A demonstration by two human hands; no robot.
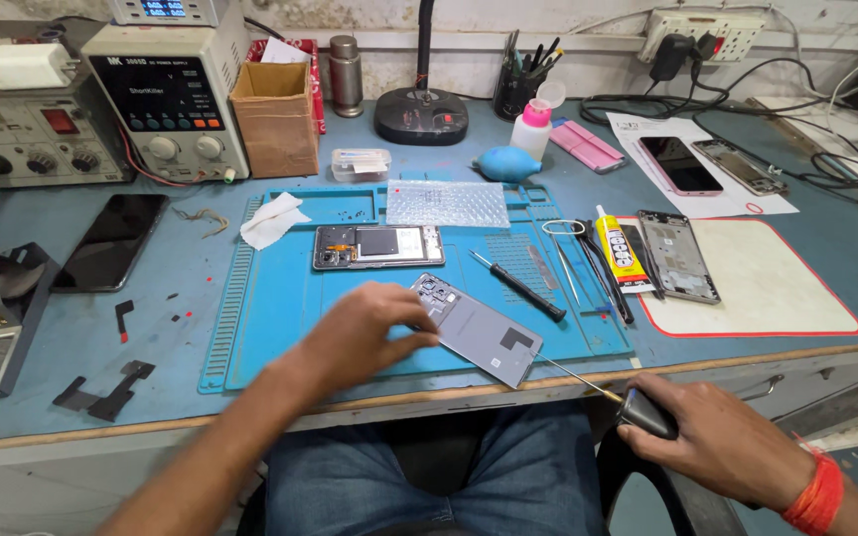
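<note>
The left hand is laid palm down on the blue work mat, fingers curled loosely, fingertips pressed against the near left edge of the grey phone back cover; nothing is clamped. The right hand is closed around the dark handle of a thin-shafted screwdriver, held off the front edge of the bench, over the lap. The shaft is angled up and left, its tip close to the cover's near right corner; whether it touches cannot be told.

The cover lies tilted across the mat's front half, near the mat's front border. Behind it lies the opened phone body, apart from the cover. To the right a black screwdriver is just beside the cover's far edge, tweezers and a yellow glue tube farther right. Bare mat is open left of the left hand.

The left forearm runs up from lower left, wrist flat. The right wrist is bent inward.
</note>
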